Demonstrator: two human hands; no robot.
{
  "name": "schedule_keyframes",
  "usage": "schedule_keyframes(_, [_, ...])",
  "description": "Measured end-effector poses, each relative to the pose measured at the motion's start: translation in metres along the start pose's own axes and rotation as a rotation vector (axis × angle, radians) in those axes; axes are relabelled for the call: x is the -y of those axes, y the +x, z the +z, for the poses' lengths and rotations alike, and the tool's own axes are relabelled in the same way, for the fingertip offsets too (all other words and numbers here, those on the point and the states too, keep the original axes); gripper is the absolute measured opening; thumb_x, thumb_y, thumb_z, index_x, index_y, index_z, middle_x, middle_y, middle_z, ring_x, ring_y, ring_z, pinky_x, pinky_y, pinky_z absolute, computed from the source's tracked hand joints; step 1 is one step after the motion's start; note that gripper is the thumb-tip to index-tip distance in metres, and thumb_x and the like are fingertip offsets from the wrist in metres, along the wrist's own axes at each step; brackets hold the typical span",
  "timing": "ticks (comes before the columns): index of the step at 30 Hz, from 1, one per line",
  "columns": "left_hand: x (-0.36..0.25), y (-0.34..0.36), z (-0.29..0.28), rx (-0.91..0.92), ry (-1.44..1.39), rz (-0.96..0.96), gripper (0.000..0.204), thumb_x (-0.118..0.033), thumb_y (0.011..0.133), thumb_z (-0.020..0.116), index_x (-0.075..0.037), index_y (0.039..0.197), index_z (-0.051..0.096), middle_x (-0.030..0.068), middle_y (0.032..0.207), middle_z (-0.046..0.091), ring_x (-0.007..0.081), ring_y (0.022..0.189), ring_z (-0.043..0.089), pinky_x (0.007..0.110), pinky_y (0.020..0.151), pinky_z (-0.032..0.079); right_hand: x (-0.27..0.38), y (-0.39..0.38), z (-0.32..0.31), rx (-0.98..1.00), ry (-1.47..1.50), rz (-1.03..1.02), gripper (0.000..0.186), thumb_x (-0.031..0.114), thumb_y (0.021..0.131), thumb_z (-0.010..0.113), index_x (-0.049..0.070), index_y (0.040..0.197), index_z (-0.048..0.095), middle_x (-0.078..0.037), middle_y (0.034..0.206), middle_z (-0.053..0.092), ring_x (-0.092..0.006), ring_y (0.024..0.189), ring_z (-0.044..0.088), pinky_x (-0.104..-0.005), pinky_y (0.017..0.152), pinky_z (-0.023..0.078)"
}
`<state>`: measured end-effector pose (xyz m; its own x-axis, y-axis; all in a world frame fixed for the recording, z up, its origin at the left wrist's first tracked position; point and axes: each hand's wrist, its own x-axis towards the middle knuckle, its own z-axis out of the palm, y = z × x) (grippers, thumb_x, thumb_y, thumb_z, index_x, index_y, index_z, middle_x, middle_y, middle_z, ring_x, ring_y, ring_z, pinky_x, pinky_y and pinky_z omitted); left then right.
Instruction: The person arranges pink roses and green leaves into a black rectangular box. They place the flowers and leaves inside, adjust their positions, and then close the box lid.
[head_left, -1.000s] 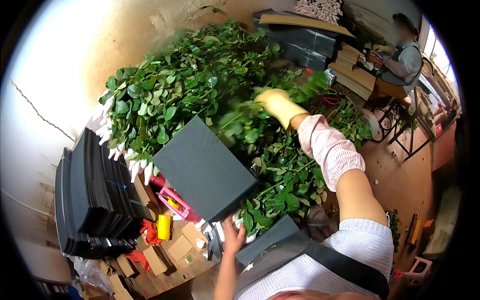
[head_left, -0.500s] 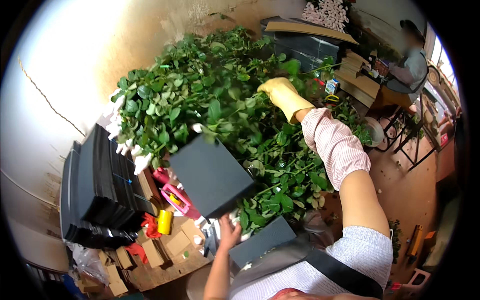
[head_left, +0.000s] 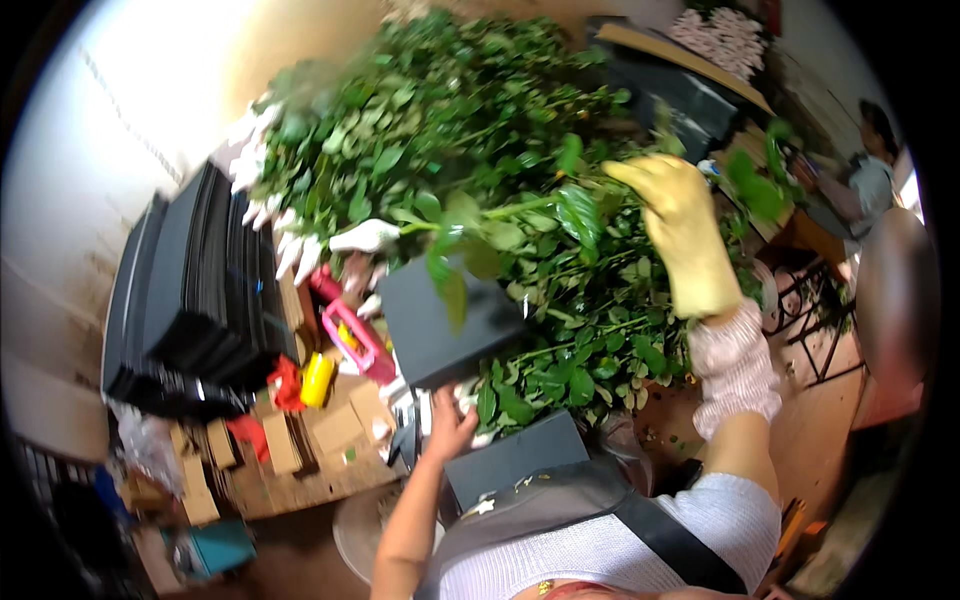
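Observation:
My right hand (head_left: 672, 190), in a long yellow glove, is closed round the stem of a single flower. The stem runs left across the pile to a pale bud (head_left: 365, 236) in a white sleeve, above a dark grey box (head_left: 445, 320). My bare left hand (head_left: 450, 428) is at the box's near edge, fingers apart and partly hidden, with small white pieces beside it. A big heap of leafy green stems (head_left: 450, 120) covers the table behind and right of the box, its white-sleeved buds (head_left: 285, 245) sticking out at the left.
Stacked dark boards (head_left: 185, 290) stand at the left. A pink-handled thing (head_left: 358, 345), a yellow roll (head_left: 317, 380) and cardboard pieces (head_left: 290, 445) lie on the wooden table. A second grey box (head_left: 520, 455) is near my apron. Another person (head_left: 865, 185) sits at the far right.
My right hand has moved right, drawing the flower stem out over the heap, its white-sleeved bud now in plain sight. My left hand stays by the box. The view has shifted.

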<state>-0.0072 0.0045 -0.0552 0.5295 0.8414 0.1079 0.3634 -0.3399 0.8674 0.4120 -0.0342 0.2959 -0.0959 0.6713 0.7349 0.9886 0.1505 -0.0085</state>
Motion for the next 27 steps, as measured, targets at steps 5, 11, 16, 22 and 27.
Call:
schedule_keyframes(5, [-0.023, 0.008, -0.003, 0.198, -0.104, -0.172, 0.063, -0.021, 0.091, 0.068, -0.003, 0.143, 0.039, 0.0295, 0.136, 0.050, 0.0430, 0.120, 0.057, 0.048, 0.098, 0.050, 0.018, -0.097, 0.012, 0.423, 0.414, 0.230, 0.047, -0.016, 0.073, 0.064, 0.009, 0.112, 0.074, -0.015, 0.104, 0.074, -0.0324, 0.096, 0.070, -0.0431, 0.083, 0.057])
schedule_keyframes(11, [-0.054, 0.011, -0.009, 0.132, 0.144, -0.184, 0.059, -0.029, 0.090, 0.069, 0.002, 0.132, 0.042, 0.0295, 0.123, 0.052, 0.0479, 0.116, 0.053, 0.052, 0.098, 0.045, -0.001, -0.201, 0.104, 0.484, -0.267, 0.144, 0.033, 0.009, 0.085, 0.069, 0.015, 0.117, 0.075, -0.016, 0.130, 0.069, -0.0360, 0.106, 0.069, -0.0434, 0.095, 0.056])
schedule_keyframes(16, [-0.049, 0.004, -0.010, 0.026, 0.195, -0.115, 0.054, -0.029, 0.090, 0.069, 0.005, 0.123, 0.044, 0.0297, 0.116, 0.052, 0.0482, 0.112, 0.053, 0.052, 0.098, 0.045, 0.132, -0.076, 0.064, 0.813, 0.394, 0.151, 0.039, 0.026, 0.093, 0.071, 0.007, 0.128, 0.067, -0.019, 0.118, 0.073, -0.0343, 0.107, 0.070, -0.0427, 0.090, 0.057])
schedule_keyframes(22, [-0.056, 0.016, -0.018, -0.052, 0.077, -0.171, 0.050, -0.038, 0.093, 0.070, 0.004, 0.120, 0.060, 0.0251, 0.117, 0.062, 0.0409, 0.112, 0.057, 0.045, 0.099, 0.046, 0.185, -0.099, 0.173, 1.181, 0.164, 0.056, 0.038, 0.039, 0.098, 0.062, 0.006, 0.113, 0.072, -0.017, 0.095, 0.076, -0.0356, 0.090, 0.074, -0.0460, 0.080, 0.057])
schedule_keyframes(27, [-0.082, 0.021, -0.022, -0.234, 0.175, -0.403, 0.044, -0.040, 0.105, 0.056, 0.000, 0.097, 0.072, 0.0217, 0.088, 0.069, 0.0425, 0.086, 0.064, 0.045, 0.077, 0.052, 0.190, -0.118, 0.200, 1.138, 0.103, 0.036, 0.033, 0.036, 0.099, 0.061, 0.007, 0.106, 0.074, -0.016, 0.091, 0.076, -0.0350, 0.086, 0.074, -0.0477, 0.078, 0.056])
